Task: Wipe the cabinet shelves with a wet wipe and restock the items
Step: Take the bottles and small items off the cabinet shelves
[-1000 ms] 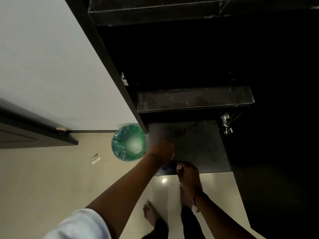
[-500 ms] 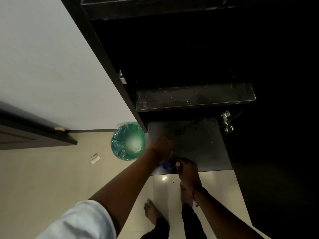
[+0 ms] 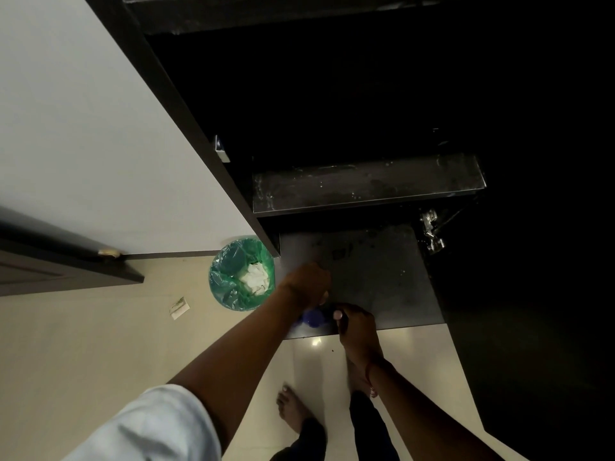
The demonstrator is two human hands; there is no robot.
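Note:
The dark cabinet stands open, with a dusty middle shelf [image 3: 366,188] and a grey bottom shelf [image 3: 376,277] below it. At the front edge of the bottom shelf, a small blue pack [image 3: 312,318] shows between my hands. My left hand [image 3: 307,284] is curled over its top, fingertips hidden, with a pale bit showing at them. My right hand [image 3: 356,324] grips the pack from the right, thumb on its side. Most of the pack is hidden by my hands.
A bin with a green liner [image 3: 241,274] and white crumpled wipes inside stands on the floor left of the cabinet. A scrap of paper [image 3: 179,307] lies on the tiles. The open cabinet door [image 3: 100,128] is on the left, a hinge [image 3: 431,231] on the right. My bare feet [image 3: 293,407] are below.
Both hands stay together at the blue pack on the bottom shelf's front edge. They have edged slightly toward the cabinet.

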